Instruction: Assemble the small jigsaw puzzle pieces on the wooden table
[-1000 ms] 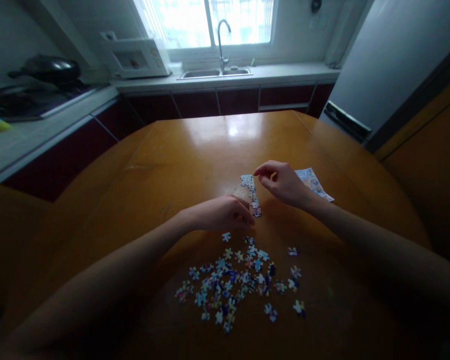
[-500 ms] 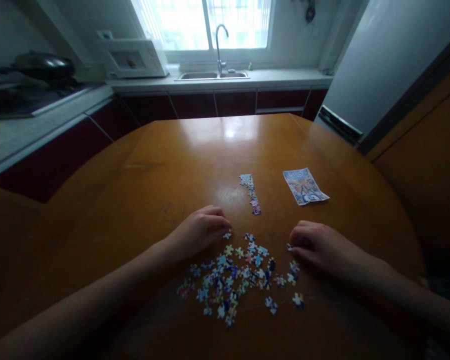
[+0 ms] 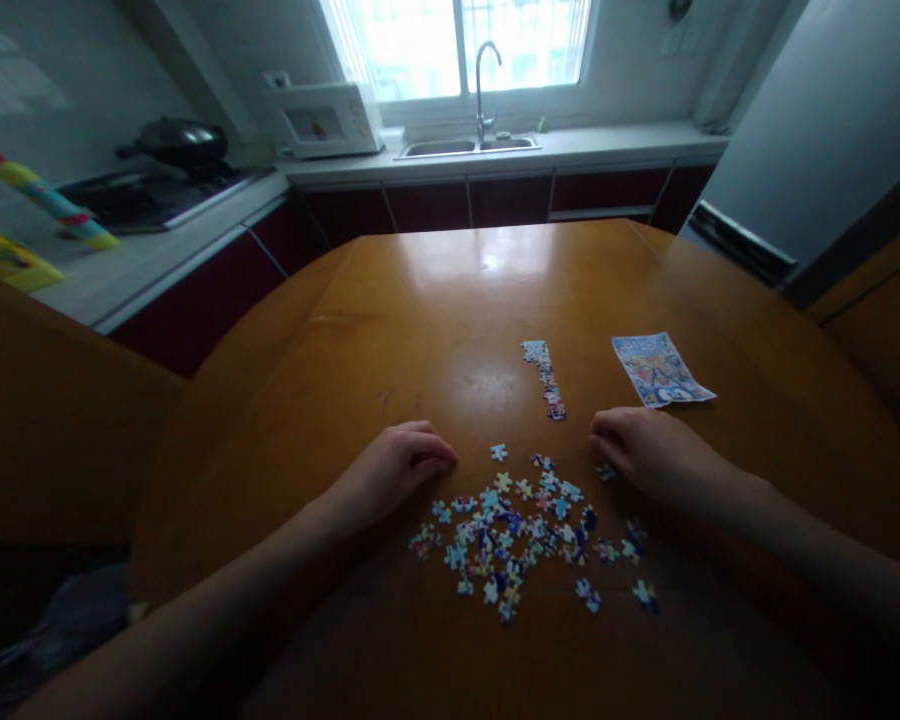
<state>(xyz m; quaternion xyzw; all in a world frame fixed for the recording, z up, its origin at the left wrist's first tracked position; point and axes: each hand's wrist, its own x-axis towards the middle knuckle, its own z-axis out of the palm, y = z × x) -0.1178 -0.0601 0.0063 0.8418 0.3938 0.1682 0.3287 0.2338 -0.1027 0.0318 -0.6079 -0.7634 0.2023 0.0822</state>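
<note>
My left hand (image 3: 405, 465) rests on the table to the left of the loose jigsaw pieces. Its fingers are closed together, and nothing shows at their tips. A single light-blue jigsaw piece (image 3: 499, 452) lies apart from the pile, a short way right of those fingertips. My right hand (image 3: 649, 450) is on the other side, fingers curled in; whatever they may hold is hidden. Just below its thumb lies a small dark-and-white jigsaw piece (image 3: 606, 472). Between the hands spreads a heap of loose jigsaw pieces (image 3: 506, 540). Beyond it sits a joined strip of puzzle (image 3: 547, 380).
A creased picture sheet (image 3: 664, 368) lies beyond my right hand on the wooden table (image 3: 330, 380). Further off are a sink (image 3: 469, 147), a microwave (image 3: 322, 120), a pan on a stove (image 3: 180, 140) and a fridge (image 3: 817, 130).
The view has swung left. My left hand has drawn back from the light-blue piece, which stays on the table. My right hand has moved forward and left, its fingertips now above a small piece.
</note>
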